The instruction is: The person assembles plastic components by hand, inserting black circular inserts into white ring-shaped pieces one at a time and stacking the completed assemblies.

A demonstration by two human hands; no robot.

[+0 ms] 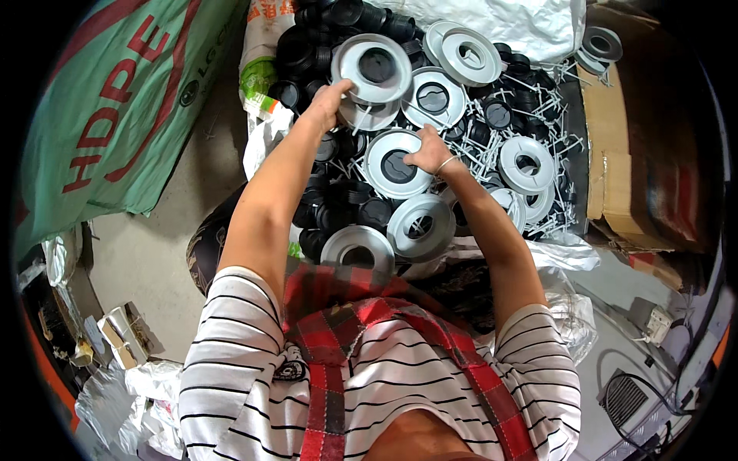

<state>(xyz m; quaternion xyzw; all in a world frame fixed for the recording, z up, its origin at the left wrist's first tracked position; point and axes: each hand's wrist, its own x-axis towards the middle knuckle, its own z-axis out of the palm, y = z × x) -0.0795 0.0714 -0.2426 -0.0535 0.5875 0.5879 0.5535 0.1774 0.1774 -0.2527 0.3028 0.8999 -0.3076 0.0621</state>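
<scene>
Left hand: My left hand (330, 106) is at the far left part of the heap. The thumb lies over the rim of a pale grey flanged ring (347, 65), and my fingers look clamped on this rim, though most of them are hidden.
Ring at left hand: It lies over another grey ring (367, 117), and a round black cap (377, 65) sits in its centre.
Right hand: My right hand (432, 150) is near the middle of the heap, with fingers apart. The thumb reaches over the middle ring (375, 165), at the edge of its black insert (396, 164); the forefinger points to the capped ring (413, 86) just behind.
Counter: The counter (582, 180) is almost covered; I see only a dark strip along its right edge.
Near edge: Two open rings lie here, the left one (335, 253) and the right one (397, 230), close to my plaid apron (327, 342).
Right side: White plastic sticks (565, 144) are scattered among loose black caps (498, 114), around a pale ring (510, 165).
Far edge: A white sheet (511, 31) is spread behind the heap.
Around: A green sack (123, 92) stands on the left, a cardboard box (607, 154) beyond the right edge.
</scene>
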